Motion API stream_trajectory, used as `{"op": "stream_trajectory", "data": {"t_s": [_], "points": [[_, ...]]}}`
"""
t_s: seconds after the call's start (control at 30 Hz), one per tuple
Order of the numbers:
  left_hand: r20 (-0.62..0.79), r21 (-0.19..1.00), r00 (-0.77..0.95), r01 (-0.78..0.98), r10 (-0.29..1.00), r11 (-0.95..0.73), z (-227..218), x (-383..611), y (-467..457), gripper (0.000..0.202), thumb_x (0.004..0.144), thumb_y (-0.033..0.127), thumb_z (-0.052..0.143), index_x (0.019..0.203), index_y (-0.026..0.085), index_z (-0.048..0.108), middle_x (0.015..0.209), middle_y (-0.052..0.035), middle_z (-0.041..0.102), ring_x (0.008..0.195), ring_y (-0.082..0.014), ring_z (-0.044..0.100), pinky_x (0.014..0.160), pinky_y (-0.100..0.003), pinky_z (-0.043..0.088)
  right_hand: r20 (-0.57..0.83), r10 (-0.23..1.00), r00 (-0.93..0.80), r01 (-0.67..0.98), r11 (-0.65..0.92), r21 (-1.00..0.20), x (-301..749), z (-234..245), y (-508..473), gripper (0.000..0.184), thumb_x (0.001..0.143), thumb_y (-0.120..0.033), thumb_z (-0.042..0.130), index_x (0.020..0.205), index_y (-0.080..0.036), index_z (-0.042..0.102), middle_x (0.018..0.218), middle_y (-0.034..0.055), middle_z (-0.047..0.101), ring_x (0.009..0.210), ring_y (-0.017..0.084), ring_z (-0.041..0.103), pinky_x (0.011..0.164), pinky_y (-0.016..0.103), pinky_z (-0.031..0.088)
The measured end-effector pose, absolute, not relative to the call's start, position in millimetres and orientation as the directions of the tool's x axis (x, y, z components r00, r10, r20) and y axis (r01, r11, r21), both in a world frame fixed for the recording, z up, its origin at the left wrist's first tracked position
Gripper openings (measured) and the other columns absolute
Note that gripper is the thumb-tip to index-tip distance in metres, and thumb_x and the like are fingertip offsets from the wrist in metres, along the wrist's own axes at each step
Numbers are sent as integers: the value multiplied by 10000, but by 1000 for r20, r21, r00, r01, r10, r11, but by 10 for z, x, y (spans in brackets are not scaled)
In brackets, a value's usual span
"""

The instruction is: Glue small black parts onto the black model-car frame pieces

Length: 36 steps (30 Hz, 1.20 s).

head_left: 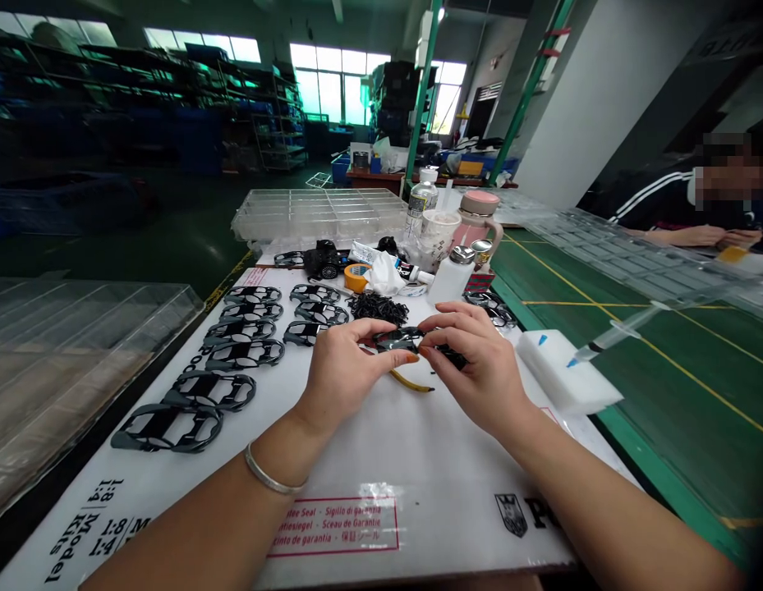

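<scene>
Both my hands meet over a white printed board (369, 460). My left hand (347, 365) pinches one end of a small dark plastic frame part (398, 337), fingers closed on it. My right hand (476, 361) grips the other end of the same part, fingers curled, with another small black piece under its fingertips. A thin yellow-handled tool (411, 383) lies on the board just below the part. A silver bangle (270, 476) sits on my left wrist.
Rows of matching dark frame parts (233, 353) lie to the left. A heap of small black pieces (377, 306), tape roll (356, 277), bottles and a pink cup (476, 226) stand behind. A syringe (615, 332) rests on a white foam block (566, 369). Clear trays (319, 212) sit at the back. Another person sits at the far right.
</scene>
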<state>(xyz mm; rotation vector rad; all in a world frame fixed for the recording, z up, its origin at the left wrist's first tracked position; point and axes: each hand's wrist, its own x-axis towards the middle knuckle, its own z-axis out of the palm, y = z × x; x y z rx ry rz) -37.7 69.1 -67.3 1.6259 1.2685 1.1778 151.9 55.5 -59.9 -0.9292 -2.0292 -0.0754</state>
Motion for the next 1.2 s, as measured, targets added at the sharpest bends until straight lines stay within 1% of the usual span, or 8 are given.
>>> {"op": "stream_trajectory", "data": {"t_s": [0.17,0.4,0.53,0.7,0.83,0.93,1.1,1.2], "points": [[230,916,67,323,971,-239,-629,-389,647,496,588,469,864,1008,230,751,905,-44,730,790,-229,665,729,-328,523,757,553,-348,659,719,-222,1509,-575,531,88,852,-112,626,850,-197,646,979,53,686,1125,263,533,970,475,461],[284,910,74,292,956,-293,-610,-374,644,476,578,428,881,991,224,760,975,-46,734,915,-241,659,836,-331,527,766,552,-331,680,702,-212,1521,-556,511,92,836,-138,661,806,-222,681,988,48,673,1141,284,526,967,502,455],[208,950,94,218,974,-224,-629,-390,680,506,573,422,885,1012,209,751,965,-58,734,904,-253,670,825,-352,540,762,557,-332,680,700,-215,1544,-550,524,83,847,-156,661,847,-226,705,1006,58,671,1150,286,523,957,494,468],[110,991,127,56,986,-118,-619,-403,708,501,584,374,886,1015,163,739,928,-77,742,861,-248,688,798,-352,552,801,495,-337,652,737,-181,1581,-535,536,156,846,-167,678,986,-231,698,1059,71,667,1130,267,539,952,490,482],[67,997,166,-49,984,-60,-579,-397,688,493,570,352,895,985,138,738,919,-78,749,827,-214,690,769,-305,556,817,466,-339,634,755,-168,1582,-529,540,176,854,-131,656,963,-260,709,1038,55,678,1122,259,546,942,486,493],[39,995,183,-102,982,-21,-567,-386,678,482,558,341,902,964,136,740,918,-76,751,830,-202,691,778,-290,554,816,451,-362,616,772,-154,1573,-523,528,206,858,-94,629,964,-252,707,1035,56,683,1118,257,546,939,478,493],[16,992,207,-123,978,10,-607,-369,687,462,546,349,905,930,145,749,904,-77,750,846,-217,692,793,-310,551,818,428,-385,601,789,-131,1551,-497,509,262,877,-49,530,952,-247,684,976,51,688,1073,246,570,911,467,498],[20,992,219,-124,976,8,-635,-368,695,445,564,352,897,932,150,751,918,-75,750,856,-215,690,796,-304,545,820,421,-389,609,785,-114,1540,-494,505,251,866,-34,530,936,-225,676,946,59,686,1059,247,570,903,455,499]]}}
